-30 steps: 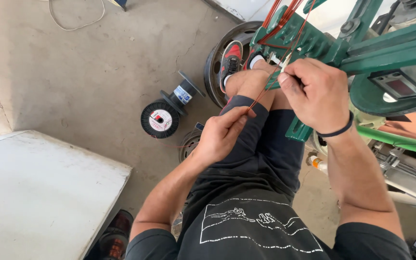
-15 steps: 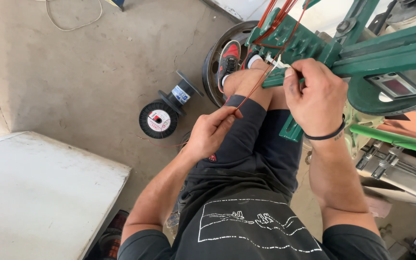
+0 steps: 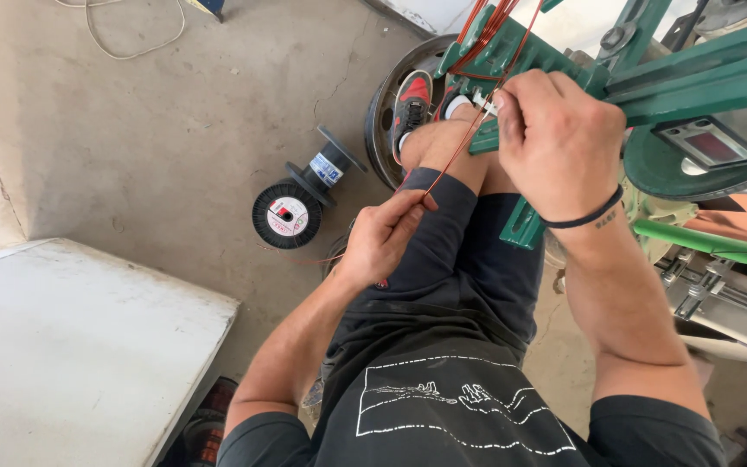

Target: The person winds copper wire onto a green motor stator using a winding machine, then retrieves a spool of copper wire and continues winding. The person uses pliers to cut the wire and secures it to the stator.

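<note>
The left hand (image 3: 382, 238) is pinching a thin copper wire (image 3: 456, 156) over the thigh, fingers closed on it. The wire is running up taut to the right hand (image 3: 559, 143), which is gripping it against the green frame (image 3: 693, 82). Farther off, a black spool (image 3: 291, 212) is lying on the floor (image 3: 131, 130).

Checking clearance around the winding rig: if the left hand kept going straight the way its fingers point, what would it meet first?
The left hand pinches the copper wire and points up along it. Going on, it would probably meet the right hand at the green winding frame, though depth is unclear.
</note>
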